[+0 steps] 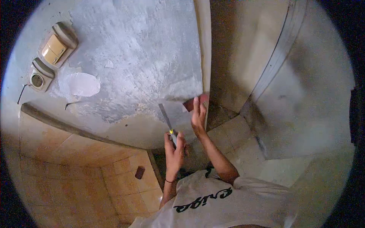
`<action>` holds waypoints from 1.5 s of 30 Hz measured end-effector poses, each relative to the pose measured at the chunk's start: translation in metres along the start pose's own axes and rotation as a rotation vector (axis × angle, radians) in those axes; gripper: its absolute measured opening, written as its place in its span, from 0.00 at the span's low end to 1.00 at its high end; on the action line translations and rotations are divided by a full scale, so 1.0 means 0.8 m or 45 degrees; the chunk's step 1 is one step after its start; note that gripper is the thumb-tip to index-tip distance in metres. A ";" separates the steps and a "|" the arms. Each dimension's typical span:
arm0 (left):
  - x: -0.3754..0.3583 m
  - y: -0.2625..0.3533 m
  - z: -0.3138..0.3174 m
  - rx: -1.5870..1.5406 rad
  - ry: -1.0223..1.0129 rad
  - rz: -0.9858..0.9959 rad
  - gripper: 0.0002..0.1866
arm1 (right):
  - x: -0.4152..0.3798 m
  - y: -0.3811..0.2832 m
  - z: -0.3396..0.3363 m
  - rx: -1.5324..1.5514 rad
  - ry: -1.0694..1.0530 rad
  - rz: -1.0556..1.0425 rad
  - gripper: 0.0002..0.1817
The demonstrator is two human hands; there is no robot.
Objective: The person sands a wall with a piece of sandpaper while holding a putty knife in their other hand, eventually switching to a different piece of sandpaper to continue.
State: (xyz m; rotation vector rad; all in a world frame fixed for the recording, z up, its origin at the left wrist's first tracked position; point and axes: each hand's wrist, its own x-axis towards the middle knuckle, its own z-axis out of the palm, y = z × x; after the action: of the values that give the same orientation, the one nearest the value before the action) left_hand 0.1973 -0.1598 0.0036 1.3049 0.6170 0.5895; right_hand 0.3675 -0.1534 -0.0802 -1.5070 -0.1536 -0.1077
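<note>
My left hand [175, 154] is closed around the grey handle of a putty knife [165, 116], which has a yellow collar. Its narrow-looking blade points up and lies close to the wall; whether it touches cannot be made out. To the right, my right hand [199, 116] presses a dark red piece of sandpaper [189, 105] against the wall by its vertical edge. Grey, patchy plaster covers the wall [140, 49], rougher and flaking in its lower part. A round white patch [84, 84] shows at its left.
A switch plate [54, 49] and a round socket [37, 80] sit on the wall at left, with wires sticking out nearby. A ledge [76, 133] runs below, above orange tiles. Another dark red piece [140, 172] lies on the tiles. A grey door panel [311, 87] stands at right.
</note>
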 end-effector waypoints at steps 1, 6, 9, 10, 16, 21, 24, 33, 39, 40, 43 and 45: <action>0.000 -0.003 -0.004 0.004 -0.006 -0.005 0.10 | 0.005 -0.005 -0.003 -0.026 -0.100 0.047 0.35; -0.013 0.003 -0.009 0.210 0.100 -0.076 0.30 | 0.004 -0.018 -0.020 0.076 -0.284 0.184 0.35; -0.008 -0.016 -0.024 0.129 0.078 0.035 0.31 | 0.006 0.011 0.005 0.054 0.087 -0.192 0.30; -0.008 -0.016 -0.027 0.127 0.076 0.033 0.31 | 0.009 0.011 0.006 0.051 0.089 -0.193 0.30; -0.016 -0.008 -0.039 0.055 0.031 -0.180 0.35 | 0.016 -0.009 -0.009 -0.139 -0.208 0.139 0.35; -0.018 0.006 -0.049 0.108 0.095 -0.186 0.34 | 0.007 0.013 -0.002 0.061 -0.016 0.009 0.38; -0.015 0.004 -0.058 0.049 0.045 -0.171 0.33 | 0.003 -0.024 -0.002 -0.019 -0.027 -0.028 0.38; -0.008 -0.006 -0.081 -0.012 -0.075 -0.126 0.19 | -0.002 -0.003 0.013 0.078 0.139 -0.112 0.33; -0.011 0.013 -0.072 0.033 -0.064 0.027 0.08 | -0.003 0.002 0.021 0.141 -0.012 -0.045 0.33; -0.012 0.014 -0.072 0.026 -0.059 0.028 0.08 | -0.001 0.011 0.022 0.123 0.012 -0.074 0.35; -0.012 0.012 -0.072 0.080 -0.079 0.040 0.09 | -0.006 -0.022 0.019 -0.024 0.071 0.142 0.36; -0.009 0.005 -0.073 0.047 -0.104 -0.027 0.09 | -0.007 -0.051 0.015 -0.108 0.111 0.248 0.36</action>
State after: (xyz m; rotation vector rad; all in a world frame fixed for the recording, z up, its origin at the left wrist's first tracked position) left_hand 0.1503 -0.1240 -0.0008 1.3484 0.5758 0.5066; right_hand 0.3548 -0.1442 -0.0403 -1.5908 0.0687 -0.0239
